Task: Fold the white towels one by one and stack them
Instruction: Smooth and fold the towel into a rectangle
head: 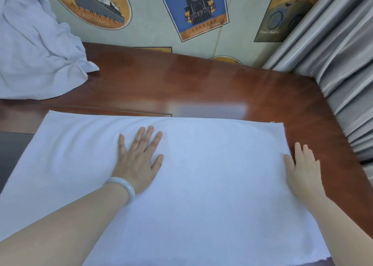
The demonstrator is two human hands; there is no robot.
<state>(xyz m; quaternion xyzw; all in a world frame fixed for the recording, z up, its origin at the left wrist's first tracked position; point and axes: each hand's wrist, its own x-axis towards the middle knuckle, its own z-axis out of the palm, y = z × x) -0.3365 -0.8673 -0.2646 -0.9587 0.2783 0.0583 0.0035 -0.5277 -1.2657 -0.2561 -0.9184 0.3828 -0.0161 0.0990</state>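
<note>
Your white towel (212,175) lies flat on the tabletop (201,84), long axis side to side; left hand (139,160) presses its middle, right hand (302,171) rests at its right edge, all fingers (150,136) straight, holding nothing.

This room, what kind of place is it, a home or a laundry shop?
Likely a home or guest room, not a workshop: a polished wooden table, pleated grey curtains, and a wall covering printed with vintage ship and train posters.
</note>
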